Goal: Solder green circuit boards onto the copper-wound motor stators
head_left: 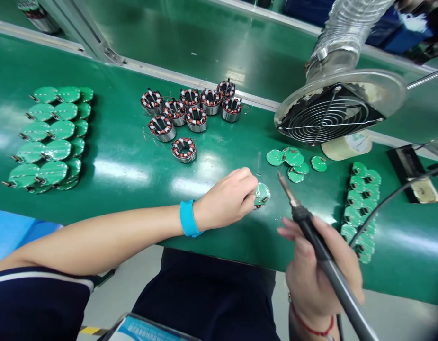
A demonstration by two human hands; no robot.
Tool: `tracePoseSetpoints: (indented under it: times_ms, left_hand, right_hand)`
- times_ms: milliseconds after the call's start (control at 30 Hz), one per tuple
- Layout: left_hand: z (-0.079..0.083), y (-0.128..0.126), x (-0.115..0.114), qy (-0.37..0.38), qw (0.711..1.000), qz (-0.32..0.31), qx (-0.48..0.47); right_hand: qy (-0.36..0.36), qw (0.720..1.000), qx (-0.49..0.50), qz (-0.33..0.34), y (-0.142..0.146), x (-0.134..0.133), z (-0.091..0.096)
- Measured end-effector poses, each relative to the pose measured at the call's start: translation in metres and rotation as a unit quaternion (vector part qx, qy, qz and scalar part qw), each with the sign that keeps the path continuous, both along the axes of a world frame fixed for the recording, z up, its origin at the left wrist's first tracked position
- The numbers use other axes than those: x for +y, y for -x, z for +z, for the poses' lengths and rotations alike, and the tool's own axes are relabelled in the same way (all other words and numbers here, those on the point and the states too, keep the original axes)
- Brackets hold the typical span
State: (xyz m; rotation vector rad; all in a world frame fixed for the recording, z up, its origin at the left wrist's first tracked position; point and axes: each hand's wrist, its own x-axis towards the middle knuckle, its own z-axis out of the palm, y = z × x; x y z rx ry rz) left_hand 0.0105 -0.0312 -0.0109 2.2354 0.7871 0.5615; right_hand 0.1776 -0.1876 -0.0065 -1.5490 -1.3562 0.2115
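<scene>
My left hand [226, 200], with a blue band on the wrist, is closed on the near side of a round green circuit board [263, 193]. A little red and dark material shows under that board; what it is, my fingers mostly hide. In my right hand [323, 270] a soldering iron [316, 237] is gripped like a pen, its tip pointing up and left. The tip is apart from the held board, to its upper right. Beyond the iron lie several loose green circuit boards [292, 156]. One motor stator [183, 150] with copper windings stands nearest my left hand.
More stators [196, 119] are grouped toward the back rail. Stacked green boards [58, 149] sit at far left, and another board stack [361, 213] at right. A fume extractor fan [325, 116] overhangs the back right. A yellowish sponge [425, 189] and the iron's cable [385, 192] are at right.
</scene>
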Motion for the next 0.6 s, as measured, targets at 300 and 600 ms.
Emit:
tracePoseSetpoints:
  times_ms: [300, 600]
  left_hand:
    - [-0.003, 0.015, 0.006, 0.111, 0.992, 0.052, -0.005]
    - [-0.049, 0.035, 0.009, 0.057, 0.995, 0.010, 0.079]
  right_hand:
    - [0.163, 0.953, -0.132, 0.217, 0.002, 0.071, 0.002]
    - [0.232, 0.959, -0.132, 0.092, 0.002, 0.070, -0.015]
